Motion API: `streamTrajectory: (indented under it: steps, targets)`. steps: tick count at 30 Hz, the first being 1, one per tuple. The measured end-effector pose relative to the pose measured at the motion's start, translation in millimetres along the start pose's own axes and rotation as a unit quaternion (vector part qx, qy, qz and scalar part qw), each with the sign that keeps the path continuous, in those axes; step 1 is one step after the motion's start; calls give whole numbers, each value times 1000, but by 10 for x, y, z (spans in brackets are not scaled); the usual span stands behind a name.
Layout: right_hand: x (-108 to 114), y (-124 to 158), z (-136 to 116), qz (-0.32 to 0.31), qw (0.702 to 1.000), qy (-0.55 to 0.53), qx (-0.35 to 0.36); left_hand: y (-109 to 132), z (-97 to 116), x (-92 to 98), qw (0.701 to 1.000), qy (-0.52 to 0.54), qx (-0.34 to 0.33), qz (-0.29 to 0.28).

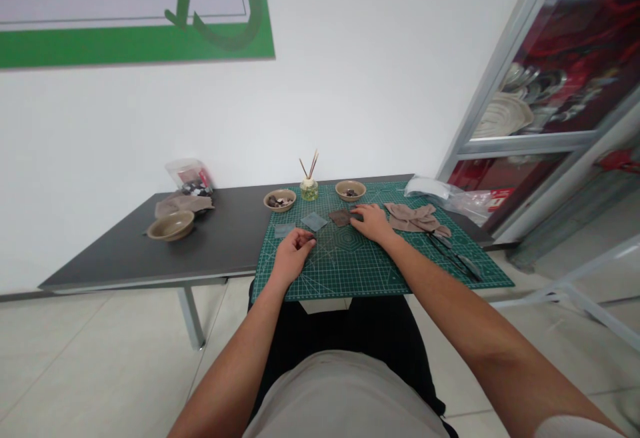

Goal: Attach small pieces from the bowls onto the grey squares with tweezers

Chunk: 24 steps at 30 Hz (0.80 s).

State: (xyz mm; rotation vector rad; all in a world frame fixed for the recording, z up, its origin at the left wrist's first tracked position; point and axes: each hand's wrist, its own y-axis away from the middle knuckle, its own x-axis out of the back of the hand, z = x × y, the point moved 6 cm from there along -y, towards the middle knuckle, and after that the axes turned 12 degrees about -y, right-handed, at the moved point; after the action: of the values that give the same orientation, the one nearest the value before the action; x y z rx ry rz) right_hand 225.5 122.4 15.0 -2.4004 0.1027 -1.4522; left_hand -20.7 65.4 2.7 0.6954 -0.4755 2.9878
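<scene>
My left hand (293, 255) is closed in a pinch over the green cutting mat (370, 271), with a small dark bit at its fingertips that I cannot make out. Just beyond it lie two translucent bluish squares, one flat square (314, 222) and a paler one (285, 230) to its left. My right hand (373, 223) has its fingers bent together at the right edge of a brown square piece (341, 217). Something small and dark shows by those fingertips, too small to name. A crumpled brown cloth (413, 217) lies right of this hand.
Two bowls of dark pieces, a left bowl (280, 207) and a right bowl (351, 197), flank a reed diffuser (309, 189). Black-handled tools (453, 257) lie on the mat's right. Another bowl (171, 226) and a clear tub (190, 177) stand left; plastic packaging (463, 201) lies at back right.
</scene>
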Motion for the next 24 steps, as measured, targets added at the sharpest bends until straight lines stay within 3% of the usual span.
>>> streamTrajectory:
  steps: [7, 15, 20, 24]
  targets:
    - [-139, 11, -306, -31, 999, 11, 23, 0, 28, 16, 1000, 0, 8, -1]
    - [-251, -68, -387, -33, 999, -1, -4, 4, 27, 11, 1000, 1, 11, -1]
    - [-203, -53, -260, -4, 1000, -3, -14, 4, 2, 8, 1000, 4, 14, 2]
    - [-150, -39, -59, -16, 999, 8, -44, 5, 10, 16, 1000, 6, 10, 3]
